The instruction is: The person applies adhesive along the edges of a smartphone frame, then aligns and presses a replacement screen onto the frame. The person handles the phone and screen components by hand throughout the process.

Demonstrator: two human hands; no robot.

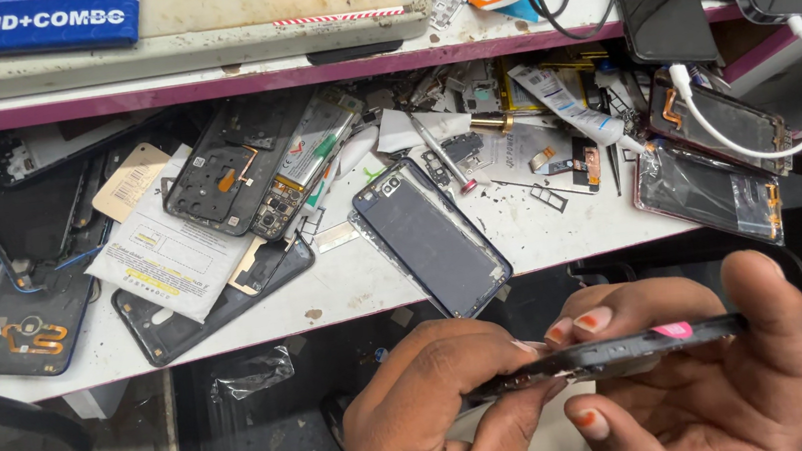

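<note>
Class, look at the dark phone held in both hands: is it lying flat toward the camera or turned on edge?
On edge. The phone shows only its thin side, pinched between the left hand and the right hand.

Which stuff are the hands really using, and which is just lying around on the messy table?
In use:
- dark phone, held edge-on
- left hand, pinching its left end
- right hand, gripping its right end

Lying about:
- blue phone back on the table
- glue tube
- white cable
- white packet
- other phone shells and loose parts
</note>
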